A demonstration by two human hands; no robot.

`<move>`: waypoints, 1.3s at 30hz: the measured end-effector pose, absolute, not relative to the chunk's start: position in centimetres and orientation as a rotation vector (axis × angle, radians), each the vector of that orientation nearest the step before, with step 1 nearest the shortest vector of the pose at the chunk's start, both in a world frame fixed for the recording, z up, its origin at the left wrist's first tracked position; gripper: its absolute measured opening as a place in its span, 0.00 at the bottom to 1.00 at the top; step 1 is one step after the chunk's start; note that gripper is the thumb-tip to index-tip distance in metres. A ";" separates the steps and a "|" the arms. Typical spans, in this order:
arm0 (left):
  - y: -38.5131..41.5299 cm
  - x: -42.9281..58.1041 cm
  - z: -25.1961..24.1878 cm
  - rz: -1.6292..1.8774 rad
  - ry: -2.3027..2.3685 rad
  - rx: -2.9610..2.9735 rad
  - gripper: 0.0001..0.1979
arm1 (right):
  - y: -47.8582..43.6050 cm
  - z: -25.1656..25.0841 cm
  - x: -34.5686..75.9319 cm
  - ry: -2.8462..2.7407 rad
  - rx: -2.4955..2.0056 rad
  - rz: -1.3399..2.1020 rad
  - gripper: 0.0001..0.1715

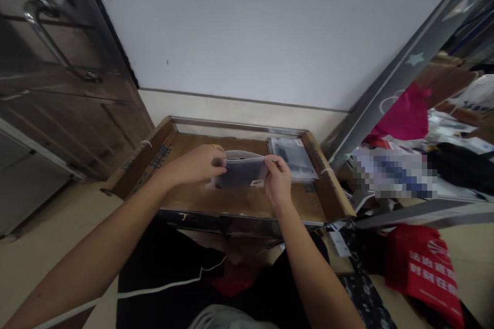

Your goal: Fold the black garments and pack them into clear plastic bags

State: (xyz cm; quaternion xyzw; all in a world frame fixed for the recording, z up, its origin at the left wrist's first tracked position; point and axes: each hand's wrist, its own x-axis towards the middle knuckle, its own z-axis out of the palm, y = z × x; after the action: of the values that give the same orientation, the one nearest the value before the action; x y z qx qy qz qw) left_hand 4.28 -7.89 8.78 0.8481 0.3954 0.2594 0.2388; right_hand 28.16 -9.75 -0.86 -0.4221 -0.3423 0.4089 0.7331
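Note:
Both my hands hold a clear plastic bag [241, 172] with a dark item inside, over a cardboard-lined cart top [239, 200]. My left hand [198, 164] pinches the bag's left end with closed fingers. My right hand [277, 180] grips its right end near a small white label. The bag hangs just above the cardboard.
More flat packed bags [293, 157] lie at the cart's back right. Cardboard flaps [139, 164] rise on both sides of the metal-framed cart. A wooden door with a handle [54, 41] stands left. A red bag [424, 267] and clutter sit on the right floor.

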 end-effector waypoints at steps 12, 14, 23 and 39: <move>-8.1 4.8 5.6 1.173 1.227 1.885 0.09 | -9.6 -1.2 28.6 -0.688 -0.984 0.851 0.15; -8.0 4.9 4.7 1.288 1.265 1.698 0.15 | -9.6 -1.1 28.5 -0.692 -0.981 0.852 0.14; -7.2 4.8 1.7 1.433 1.205 1.370 0.19 | -9.0 -1.6 28.7 -0.828 -1.016 0.755 0.14; -10.9 6.5 5.5 1.467 1.199 1.860 0.07 | -11.1 8.4 25.0 -2.022 -0.873 0.083 0.10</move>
State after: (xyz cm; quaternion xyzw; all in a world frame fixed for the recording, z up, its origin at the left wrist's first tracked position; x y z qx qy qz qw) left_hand 6.46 -10.86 5.47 0.6800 0.4382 0.5363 0.2408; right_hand 25.03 -11.09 8.42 -0.3533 -0.8184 0.0337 0.4519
